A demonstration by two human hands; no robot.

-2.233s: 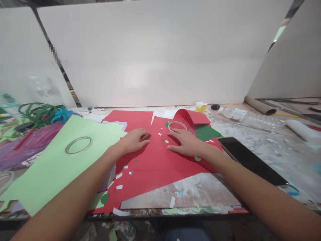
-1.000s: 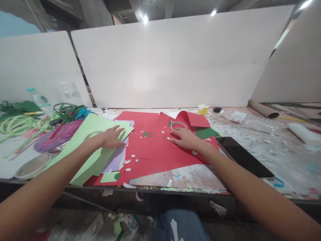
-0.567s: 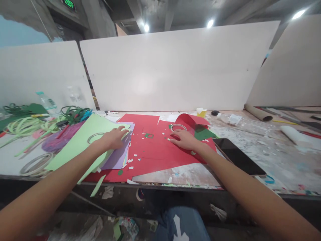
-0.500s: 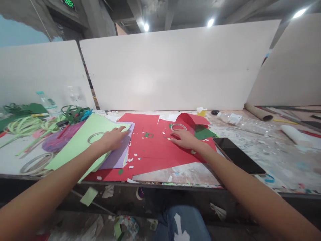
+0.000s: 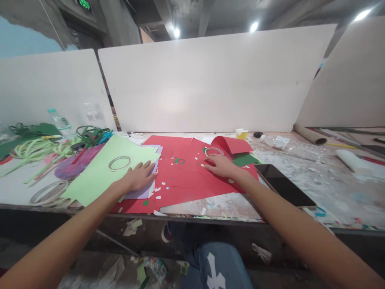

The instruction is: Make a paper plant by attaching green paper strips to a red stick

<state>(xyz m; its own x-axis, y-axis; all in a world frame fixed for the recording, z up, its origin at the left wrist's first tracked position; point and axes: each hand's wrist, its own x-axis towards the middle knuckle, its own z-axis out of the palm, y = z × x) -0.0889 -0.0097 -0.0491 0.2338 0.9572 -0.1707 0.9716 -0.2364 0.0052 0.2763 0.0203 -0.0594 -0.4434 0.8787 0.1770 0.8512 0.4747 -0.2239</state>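
Note:
My left hand (image 5: 140, 176) lies open with fingers spread on the right part of a light green paper sheet (image 5: 96, 172). Purple paper (image 5: 136, 193) shows from under that sheet. A thin tape ring (image 5: 119, 163) rests on the green sheet, left of my fingers. On the large red paper (image 5: 180, 144), my right hand (image 5: 219, 165) is open, palm down, its thumb apart. Just beyond its fingers is another tape ring (image 5: 214, 151); whether they touch, I cannot tell. Small green and white scraps dot the red paper.
A dark-screened tablet (image 5: 285, 185) lies right of my right forearm. Farther right are a plastic bottle (image 5: 279, 142), a cardboard tube (image 5: 309, 134) and a white roll (image 5: 350, 161). Green strips (image 5: 30, 150), a purple bag (image 5: 76, 162) and more rings (image 5: 49, 192) lie at left.
My left hand has shifted slightly down, its fingers spreading. The green sheet has moved flatter and its lower edge no longer hangs over the table's front edge. My right hand has stayed nearly still.

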